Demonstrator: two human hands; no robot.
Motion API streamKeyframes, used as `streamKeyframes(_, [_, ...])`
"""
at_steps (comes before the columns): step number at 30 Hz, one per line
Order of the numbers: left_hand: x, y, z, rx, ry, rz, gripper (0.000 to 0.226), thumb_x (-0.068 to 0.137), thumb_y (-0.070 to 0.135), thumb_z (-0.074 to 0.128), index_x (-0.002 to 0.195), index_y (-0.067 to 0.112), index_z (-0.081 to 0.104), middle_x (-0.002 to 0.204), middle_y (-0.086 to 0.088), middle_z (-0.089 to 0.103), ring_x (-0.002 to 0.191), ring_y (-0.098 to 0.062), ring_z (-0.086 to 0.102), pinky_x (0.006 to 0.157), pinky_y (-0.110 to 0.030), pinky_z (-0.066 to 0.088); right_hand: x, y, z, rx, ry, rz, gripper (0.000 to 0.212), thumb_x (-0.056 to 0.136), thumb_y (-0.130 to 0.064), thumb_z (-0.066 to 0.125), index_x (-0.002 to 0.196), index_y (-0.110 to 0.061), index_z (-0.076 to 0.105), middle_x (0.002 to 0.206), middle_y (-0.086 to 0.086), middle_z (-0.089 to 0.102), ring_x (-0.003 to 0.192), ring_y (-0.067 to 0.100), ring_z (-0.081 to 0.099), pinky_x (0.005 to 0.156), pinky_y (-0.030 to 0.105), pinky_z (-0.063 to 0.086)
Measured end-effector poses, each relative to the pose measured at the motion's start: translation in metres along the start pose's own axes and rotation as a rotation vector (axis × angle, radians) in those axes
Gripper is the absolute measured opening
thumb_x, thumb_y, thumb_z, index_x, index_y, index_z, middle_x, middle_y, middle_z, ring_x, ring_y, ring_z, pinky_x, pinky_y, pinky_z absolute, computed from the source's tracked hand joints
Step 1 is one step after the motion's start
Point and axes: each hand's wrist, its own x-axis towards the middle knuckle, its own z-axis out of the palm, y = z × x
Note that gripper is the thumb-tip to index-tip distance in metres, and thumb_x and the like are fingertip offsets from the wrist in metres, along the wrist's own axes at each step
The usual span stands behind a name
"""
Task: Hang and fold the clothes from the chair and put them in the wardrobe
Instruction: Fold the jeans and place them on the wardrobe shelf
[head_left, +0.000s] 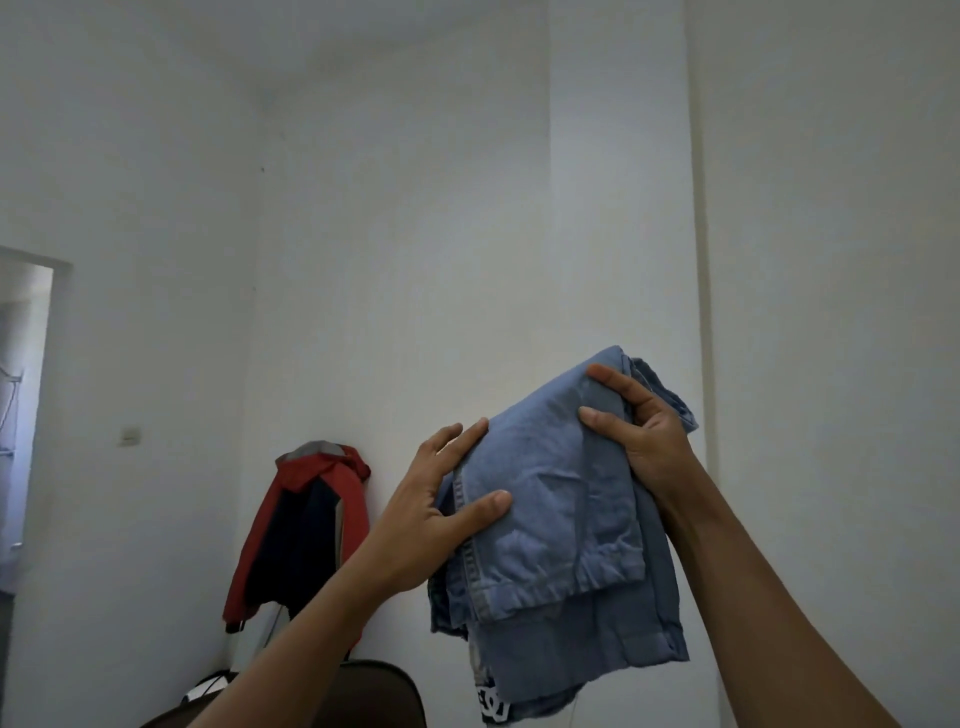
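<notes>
Folded light-blue jeans (550, 519) are held up in the air in front of a white wall. My left hand (431, 504) grips the left edge of the bundle, thumb on the front and fingers reaching behind. At the upper right corner my right hand (639, 431) pinches the folds, with the fingers on the front face. The lower layers of denim hang loose below, and a dark label with white letters shows at the bottom. A dark brown chair back (374, 691) sits at the bottom edge. No wardrobe is in view.
A red and navy jacket (301, 525) hangs on the wall at lower left. A doorway (26, 415) opens at the far left, with a light switch (128, 435) beside it. A vertical wall edge (701, 260) runs down on the right.
</notes>
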Motion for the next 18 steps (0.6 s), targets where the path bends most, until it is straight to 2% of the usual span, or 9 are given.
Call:
streamKeyframes(2, [-0.001,-0.002,0.002,-0.064,0.018,0.013,0.085,0.070,0.070,0.071,0.144,0.059,0.031,0.155,0.025,0.025,0.143,0.002,0.027,0.117,-0.043,0.034,0.002,0.002,-0.002,-0.001,0.007,-0.010,0.039,0.086,0.000,0.070,0.117,-0.023,0.069,0.124,0.005,0.067,0.096,0.011,0.072,0.072,0.021,0.059])
streamKeyframes(6, [0.005,-0.009,0.010,-0.342,0.166,0.040,0.086,0.066,0.036,0.092,0.140,0.047,0.047,0.147,0.005,0.049,0.127,-0.021,0.058,0.095,-0.045,0.055,0.004,0.008,-0.003,-0.009,0.002,0.019,0.042,0.087,-0.004,0.069,0.122,-0.027,0.067,0.132,0.004,0.063,0.102,0.010,0.071,0.073,0.022,0.059])
streamKeyframes(9, [0.016,-0.020,0.008,-0.315,0.342,0.063,0.082,0.065,0.039,0.093,0.136,0.047,0.051,0.137,-0.008,0.058,0.122,-0.033,0.060,0.093,-0.050,0.056,-0.004,0.008,-0.011,0.021,-0.180,0.178,0.072,0.084,-0.015,0.074,0.146,-0.037,0.045,0.143,-0.009,0.053,0.119,0.015,0.064,0.084,0.032,0.059])
streamKeyframes(11, [0.021,-0.022,0.003,-0.267,0.438,0.074,0.079,0.067,0.033,0.092,0.134,0.046,0.052,0.131,-0.017,0.058,0.120,-0.040,0.058,0.096,-0.053,0.054,-0.012,0.007,-0.017,-0.048,-0.318,0.283,0.097,0.077,-0.018,0.084,0.150,-0.048,0.029,0.143,-0.009,0.049,0.120,0.020,0.064,0.091,0.040,0.058])
streamKeyframes(12, [0.022,-0.020,0.001,-0.233,0.477,0.091,0.077,0.069,0.026,0.091,0.133,0.043,0.053,0.133,-0.016,0.056,0.124,-0.037,0.055,0.101,-0.050,0.051,-0.015,0.007,-0.018,-0.106,-0.349,0.307,0.104,0.073,-0.017,0.087,0.151,-0.050,0.026,0.144,-0.007,0.048,0.119,0.021,0.065,0.092,0.042,0.057])
streamKeyframes(13, [0.023,-0.019,0.000,-0.197,0.509,0.116,0.074,0.070,0.019,0.090,0.131,0.041,0.054,0.137,-0.009,0.054,0.131,-0.026,0.051,0.106,-0.044,0.047,-0.017,0.006,-0.017,-0.140,-0.341,0.313,0.106,0.073,-0.015,0.088,0.152,-0.050,0.025,0.143,-0.003,0.049,0.117,0.023,0.066,0.091,0.042,0.058])
streamKeyframes(15, [0.025,-0.016,-0.001,-0.153,0.553,0.153,0.069,0.071,0.015,0.088,0.129,0.036,0.057,0.141,0.006,0.049,0.135,-0.006,0.043,0.112,-0.039,0.041,-0.017,0.007,-0.011,-0.128,-0.236,0.274,0.094,0.078,-0.013,0.081,0.150,-0.046,0.030,0.132,0.011,0.062,0.108,0.028,0.070,0.085,0.042,0.060])
streamKeyframes(17, [0.029,-0.018,-0.001,-0.138,0.601,0.160,0.066,0.071,0.016,0.088,0.128,0.031,0.059,0.137,0.007,0.050,0.132,-0.006,0.045,0.112,-0.042,0.041,-0.013,0.010,-0.006,-0.094,-0.105,0.209,0.079,0.082,-0.018,0.076,0.148,-0.040,0.038,0.111,0.019,0.072,0.100,0.032,0.073,0.083,0.044,0.061])
streamKeyframes(18, [0.031,-0.019,-0.001,-0.131,0.619,0.165,0.065,0.071,0.016,0.088,0.128,0.029,0.060,0.135,0.006,0.050,0.131,-0.008,0.047,0.111,-0.043,0.042,-0.012,0.012,-0.004,-0.093,-0.086,0.179,0.075,0.081,-0.021,0.077,0.146,-0.038,0.042,0.110,0.018,0.073,0.100,0.031,0.073,0.086,0.046,0.060])
